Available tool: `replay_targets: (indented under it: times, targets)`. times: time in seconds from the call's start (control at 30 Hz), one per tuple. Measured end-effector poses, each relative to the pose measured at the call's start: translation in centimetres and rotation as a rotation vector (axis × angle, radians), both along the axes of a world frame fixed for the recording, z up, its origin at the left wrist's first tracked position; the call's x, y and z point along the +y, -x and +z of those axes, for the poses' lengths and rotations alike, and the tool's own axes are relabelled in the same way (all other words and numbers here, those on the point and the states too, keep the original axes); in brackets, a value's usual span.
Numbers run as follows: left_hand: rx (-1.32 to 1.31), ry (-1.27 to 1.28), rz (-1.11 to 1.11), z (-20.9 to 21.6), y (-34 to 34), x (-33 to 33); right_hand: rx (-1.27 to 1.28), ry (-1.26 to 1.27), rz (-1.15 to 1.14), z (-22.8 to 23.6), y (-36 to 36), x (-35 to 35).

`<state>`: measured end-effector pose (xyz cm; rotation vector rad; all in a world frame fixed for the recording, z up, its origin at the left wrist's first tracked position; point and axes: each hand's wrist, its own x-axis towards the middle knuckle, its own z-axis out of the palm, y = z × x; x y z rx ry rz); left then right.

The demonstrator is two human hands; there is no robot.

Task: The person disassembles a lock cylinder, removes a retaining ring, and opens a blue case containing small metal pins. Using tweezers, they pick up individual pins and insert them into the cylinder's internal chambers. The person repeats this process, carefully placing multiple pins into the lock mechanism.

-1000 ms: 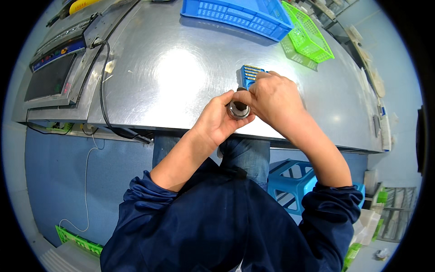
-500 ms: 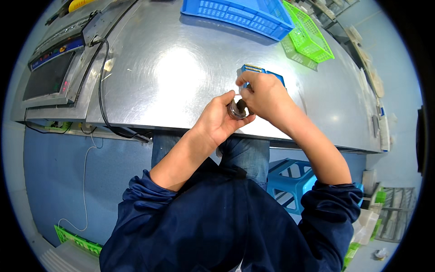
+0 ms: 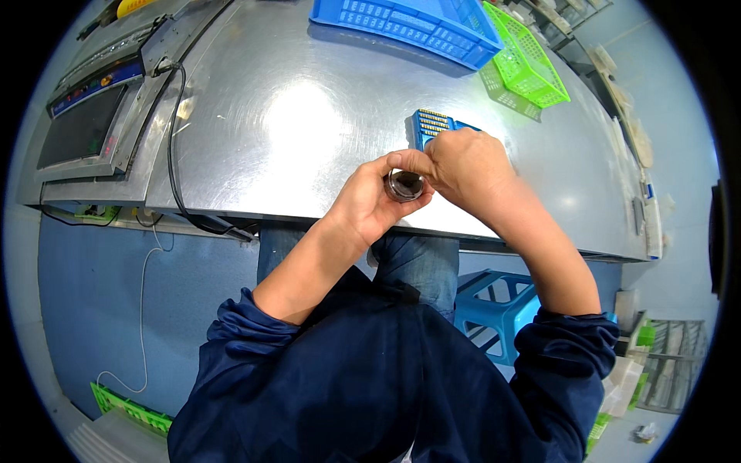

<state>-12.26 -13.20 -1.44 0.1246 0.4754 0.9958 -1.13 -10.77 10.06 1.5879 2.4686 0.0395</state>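
My left hand (image 3: 369, 202) is wrapped round a small round piece with a shiny rim and a dark inside (image 3: 405, 185), its open side facing up. Close against that piece's right side is my right hand (image 3: 467, 163), its fingers curled in. What those fingers pinch, if anything, is hidden under the hand. Just beyond the right hand lies an open blue bit case (image 3: 434, 122) with rows of gold-coloured bits. My right hand covers part of the case.
A blue plastic crate (image 3: 409, 31) and a green basket (image 3: 529, 62) stand at the table's far side. On the left is a machine with a dark panel (image 3: 85, 127) and a black cable (image 3: 171, 147). A blue stool (image 3: 498, 309) is below the metal table (image 3: 239, 147).
My right hand has turned and shifted right, its fingers now curled beside the round piece. More of the bit case shows, and the round piece's dark inside is plainer. My left hand barely moved.
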Motion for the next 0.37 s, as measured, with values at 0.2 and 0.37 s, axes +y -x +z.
replay_targets:
  times: [0.2,0.37]
  targets:
    - [0.007,0.008,0.006,0.8,0.3,0.0,0.132,-0.011,0.17,-1.6,-0.7,1.1]
    - [-0.002,-0.001,0.016,0.6,0.8,0.2,0.585,0.33,-0.2,-2.0,-0.2,2.0]
